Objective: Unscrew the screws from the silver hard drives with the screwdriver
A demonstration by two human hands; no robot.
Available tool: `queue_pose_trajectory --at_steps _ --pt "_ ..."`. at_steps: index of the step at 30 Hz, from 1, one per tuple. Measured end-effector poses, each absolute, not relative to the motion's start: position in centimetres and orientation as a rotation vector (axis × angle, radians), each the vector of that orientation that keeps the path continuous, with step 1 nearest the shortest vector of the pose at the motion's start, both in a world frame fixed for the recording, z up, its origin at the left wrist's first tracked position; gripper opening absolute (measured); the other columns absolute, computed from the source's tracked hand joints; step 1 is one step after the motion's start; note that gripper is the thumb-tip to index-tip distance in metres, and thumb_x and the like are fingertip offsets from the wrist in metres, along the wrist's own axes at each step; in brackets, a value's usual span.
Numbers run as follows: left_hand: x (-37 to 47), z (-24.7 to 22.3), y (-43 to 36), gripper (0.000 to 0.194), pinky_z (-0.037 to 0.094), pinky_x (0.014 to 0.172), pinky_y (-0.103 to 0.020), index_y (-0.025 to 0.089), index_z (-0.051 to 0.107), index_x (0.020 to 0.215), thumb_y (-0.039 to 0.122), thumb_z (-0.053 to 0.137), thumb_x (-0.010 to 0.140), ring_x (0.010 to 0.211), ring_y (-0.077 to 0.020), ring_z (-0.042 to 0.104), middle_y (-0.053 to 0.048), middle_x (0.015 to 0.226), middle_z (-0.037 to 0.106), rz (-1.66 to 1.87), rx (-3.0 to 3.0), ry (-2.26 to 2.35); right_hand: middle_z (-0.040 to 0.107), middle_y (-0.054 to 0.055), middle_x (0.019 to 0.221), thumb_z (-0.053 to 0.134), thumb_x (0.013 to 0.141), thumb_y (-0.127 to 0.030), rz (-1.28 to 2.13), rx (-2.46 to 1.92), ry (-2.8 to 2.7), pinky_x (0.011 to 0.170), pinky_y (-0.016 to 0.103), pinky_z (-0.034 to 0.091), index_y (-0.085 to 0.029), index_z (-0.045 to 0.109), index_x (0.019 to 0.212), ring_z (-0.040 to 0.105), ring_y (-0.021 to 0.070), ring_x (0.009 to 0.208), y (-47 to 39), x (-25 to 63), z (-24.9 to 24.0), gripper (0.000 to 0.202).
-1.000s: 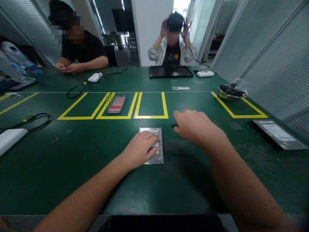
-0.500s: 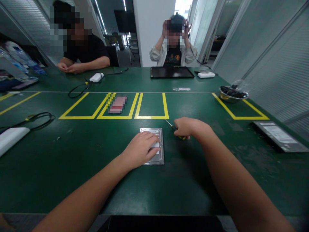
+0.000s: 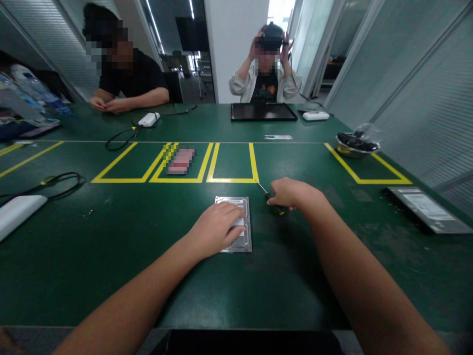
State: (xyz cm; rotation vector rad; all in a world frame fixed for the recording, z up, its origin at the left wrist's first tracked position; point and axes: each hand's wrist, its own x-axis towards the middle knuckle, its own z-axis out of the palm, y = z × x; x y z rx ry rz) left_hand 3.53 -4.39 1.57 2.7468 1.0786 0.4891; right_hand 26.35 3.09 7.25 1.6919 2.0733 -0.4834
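Observation:
A silver hard drive (image 3: pixel 247 241) lies flat on the green table (image 3: pixel 207 296) in front of me. My left hand (image 3: pixel 218 224) rests on top of it, fingers spread over its label and covering much of its left side. To the right of the drive, my right hand (image 3: pixel 286 192) is closed on a screwdriver (image 3: pixel 275 207) with a dark and yellow handle. Its thin metal shaft points forward and left, the tip near the corner of a yellow tape outline.
Another drive (image 3: pixel 428 209) lies at the right, below a bowl of dark items (image 3: pixel 357 147). A pink object (image 3: pixel 181 161) sits within yellow tape. White devices (image 3: pixel 18 214) with cables and a black panel (image 3: pixel 263 112) are around. Two people sit across the table.
The screwdriver's handle has swung so that more of it shows below my right hand, and its tip sits slightly more to the right. My left hand stays on the drive.

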Motion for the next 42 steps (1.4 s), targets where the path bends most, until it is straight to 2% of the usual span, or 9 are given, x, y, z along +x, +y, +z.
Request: queue_pose_trajectory --at_steps 4,8,10,14,17,19,26,35,42 --pt "3.5 1.6 -4.4 0.030 0.045 0.100 -0.045 0.017 0.062 0.117 0.034 0.054 0.094 0.115 -0.0275 0.059 -0.011 0.119 0.067 0.493 2.758 1.074 0.072 0.014 0.076 0.067 0.082 -0.036 -0.396 1.702 2.107 0.063 0.031 0.050 -0.011 0.074 0.103 0.069 0.0246 0.074 2.9 26.1 7.1 0.034" --pt "3.5 1.6 -4.5 0.031 0.046 0.099 -0.044 0.017 0.062 0.117 0.036 0.052 0.095 0.115 -0.0276 0.060 -0.011 0.121 0.067 0.473 2.773 1.089 0.071 0.020 0.106 0.067 0.081 -0.039 -0.286 1.749 2.119 0.068 0.033 0.052 -0.011 0.070 0.113 0.069 0.0292 0.091 2.6 25.9 7.4 0.042" --pt "3.5 1.8 -4.5 0.033 0.046 0.100 -0.044 0.016 0.063 0.117 0.037 0.048 0.097 0.116 -0.0272 0.060 -0.011 0.122 0.067 0.453 2.791 1.080 0.068 0.021 0.113 0.064 0.083 -0.041 -0.235 1.765 2.131 0.071 0.035 0.052 -0.011 0.069 0.115 0.068 0.0309 0.096 2.2 25.8 7.9 0.044" --pt "3.2 2.4 -4.6 0.050 0.043 0.104 -0.047 0.013 0.062 0.124 0.052 0.046 0.096 0.122 -0.0300 0.057 -0.014 0.130 0.064 0.388 2.839 1.009 0.069 0.021 0.111 0.057 0.087 -0.043 -0.166 1.760 2.189 0.072 0.037 0.052 -0.012 0.068 0.114 0.068 0.0323 0.096 0.9 25.4 9.5 0.042" --pt "2.8 2.9 -4.8 0.077 0.041 0.105 -0.051 0.012 0.059 0.130 0.072 0.053 0.082 0.125 -0.0347 0.055 -0.017 0.135 0.059 0.339 2.862 0.958 0.070 0.019 0.109 0.055 0.088 -0.041 -0.142 1.714 2.266 0.071 0.037 0.051 -0.013 0.069 0.109 0.068 0.0318 0.094 -0.1 25.1 10.7 0.038" --pt "2.7 3.1 -4.9 0.088 0.040 0.107 -0.052 0.012 0.056 0.133 0.078 0.055 0.075 0.128 -0.0362 0.052 -0.018 0.139 0.056 0.294 2.874 0.933 0.071 0.017 0.103 0.054 0.089 -0.040 -0.133 1.664 2.330 0.068 0.035 0.050 -0.014 0.069 0.104 0.068 0.0298 0.090 -0.8 25.0 11.2 0.034" --pt "2.6 3.3 -5.2 0.087 0.035 0.112 -0.048 0.011 0.049 0.140 0.057 0.072 0.069 0.135 -0.0345 0.045 -0.018 0.146 0.049 0.146 2.912 0.972 0.071 0.011 0.087 0.058 0.088 -0.040 -0.069 1.553 2.496 0.058 0.031 0.044 -0.017 0.067 0.098 0.067 0.0251 0.075 -2.6 24.4 11.8 0.027" --pt "3.0 2.8 -5.1 0.088 0.030 0.115 -0.046 0.013 0.041 0.146 0.055 0.066 0.073 0.140 -0.0320 0.039 -0.015 0.150 0.044 0.138 2.872 1.010 0.069 0.008 0.079 0.055 0.090 -0.032 -0.041 1.407 2.624 0.052 0.028 0.038 -0.016 0.064 0.095 0.067 0.0238 0.068 -4.5 23.5 12.5 0.020" --pt "3.1 2.9 -5.1 0.078 0.032 0.114 -0.049 0.017 0.048 0.139 0.050 0.070 0.071 0.137 -0.0334 0.042 -0.013 0.146 0.050 0.252 2.819 0.978 0.069 0.006 0.086 0.060 0.086 -0.015 0.146 1.167 2.850 0.057 0.031 0.043 -0.017 0.066 0.096 0.067 0.0218 0.071 -7.2 22.9 12.2 0.011"
